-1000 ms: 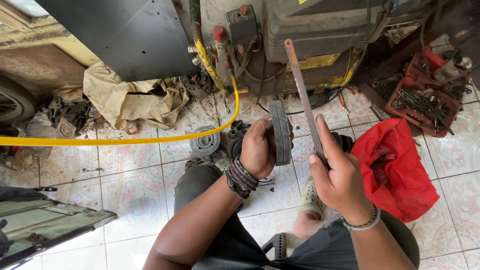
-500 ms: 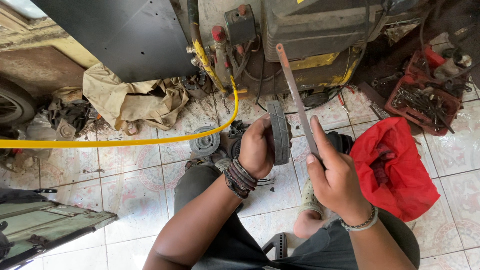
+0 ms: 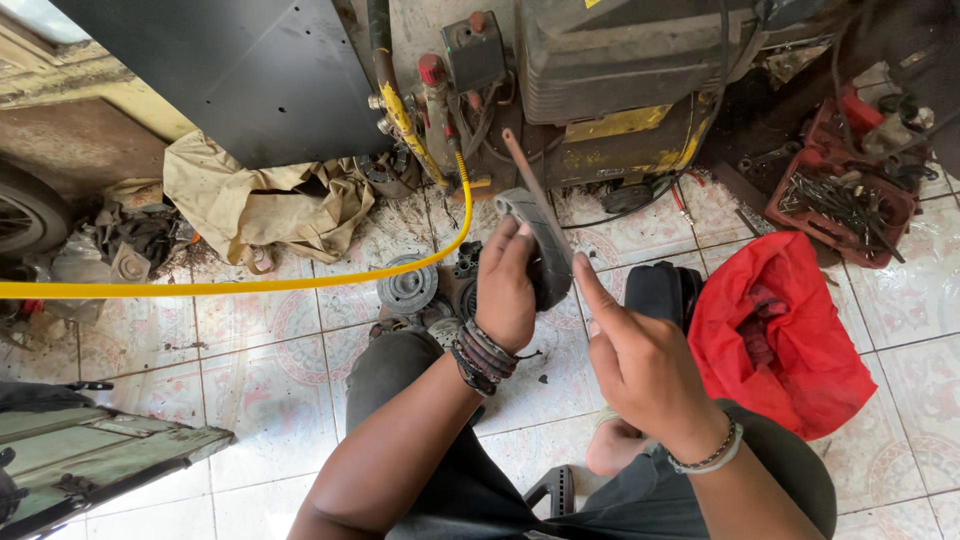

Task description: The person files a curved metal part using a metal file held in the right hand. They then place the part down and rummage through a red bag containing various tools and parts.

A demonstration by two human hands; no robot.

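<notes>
Grey wheel [image 3: 540, 245] up off the floor, tilted, left hand [image 3: 507, 290] wrapped tight around it. Thin blade [image 3: 530, 175] laid across the wheel's rim, right hand [image 3: 640, 365] closed on its lower end, forefinger stretched along it. Just beyond, a pulley [image 3: 408, 285] on the tiles; yellow hose [image 3: 230, 285] crossing left; red bag [image 3: 780, 330] right.

Landmark, pulley [image 3: 408, 287] on the floor [image 3: 250, 370]: crumpled cloth [image 3: 262, 203] behind and to its left; hose [image 3: 230, 285] running across just behind it and away to the left; machine housing [image 3: 610, 70] behind and to its right. Bag [image 3: 790, 340] lies well to its right, with the tray of bolts [image 3: 845, 205] beyond that bag. Nearer the viewer, right of the pulley, both hands meet above the floor, left hand [image 3: 508, 285] on a wheel [image 3: 538, 245], right hand [image 3: 640, 365] just right of it with a blade [image 3: 530, 180].
</notes>
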